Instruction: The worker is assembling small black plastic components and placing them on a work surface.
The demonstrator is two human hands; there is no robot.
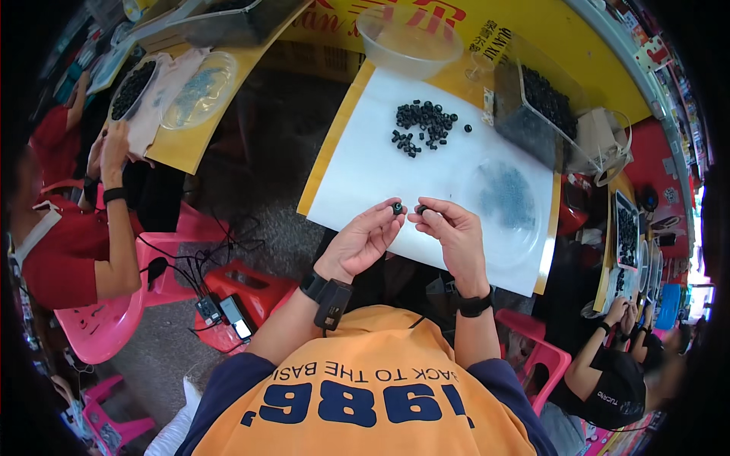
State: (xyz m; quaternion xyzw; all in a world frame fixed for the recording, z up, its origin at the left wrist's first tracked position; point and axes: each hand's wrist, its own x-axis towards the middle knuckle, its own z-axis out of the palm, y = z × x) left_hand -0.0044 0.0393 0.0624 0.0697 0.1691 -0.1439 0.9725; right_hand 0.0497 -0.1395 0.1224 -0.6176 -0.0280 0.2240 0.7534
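Note:
Between its thumb and fingertips, my left hand pinches a small black cylindrical plastic part, whose round end shows a pale ring. Close beside it, my right hand has thumb and forefinger closed on another small black plastic part; the fingers cover most of it. Both hands are just above the near edge of a white sheet, with a small gap between the two parts. Farther off on the sheet lies a loose pile of similar black parts. To the right, a clear round tray holds many tiny translucent pieces.
A clear basin stands at the table's far edge, and a clear bin of black parts at the far right. A person in red works at the left table; others work at the right. A red stool carries cables and a device.

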